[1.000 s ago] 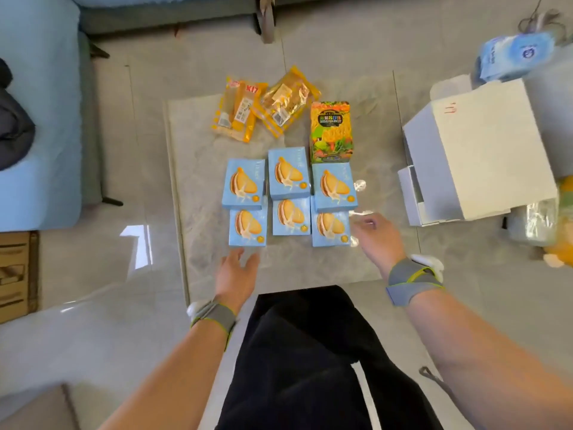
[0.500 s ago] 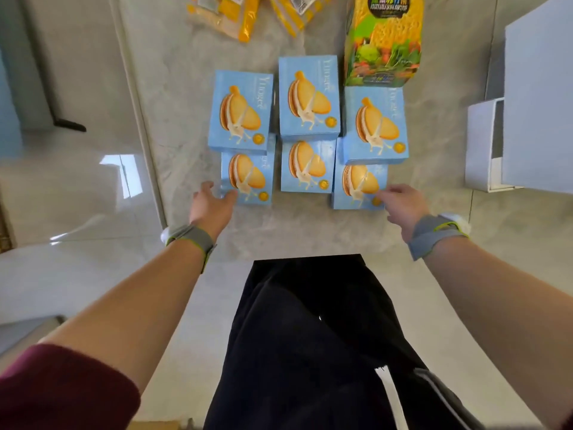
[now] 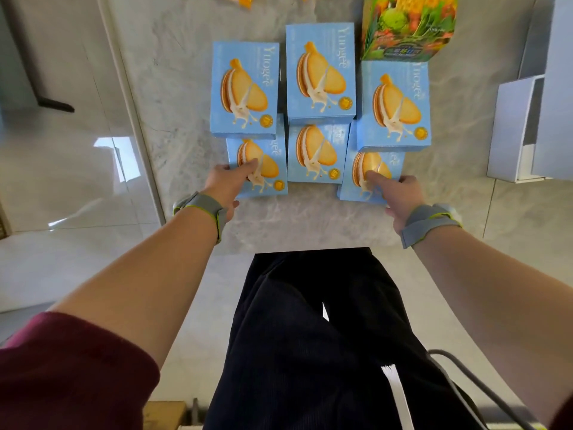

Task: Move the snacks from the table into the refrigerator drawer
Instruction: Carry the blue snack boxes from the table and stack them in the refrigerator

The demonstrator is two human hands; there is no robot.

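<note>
Both hands, beside the boxes a moment ago, now close in. The left hand (image 3: 228,183) pinches the front-left blue cardboard snack box (image 3: 273,172), and the right hand (image 3: 400,193) pinches the front-right blue cardboard snack box (image 3: 350,181), thumbs on top. Both boxes lie flat on the grey marbled table (image 3: 179,88), seemingly ready to lift.

Left hand (image 3: 228,184) grips near-left blue box (image 3: 273,172); right hand (image 3: 400,193) grips near-right box (image 3: 348,181).
</note>
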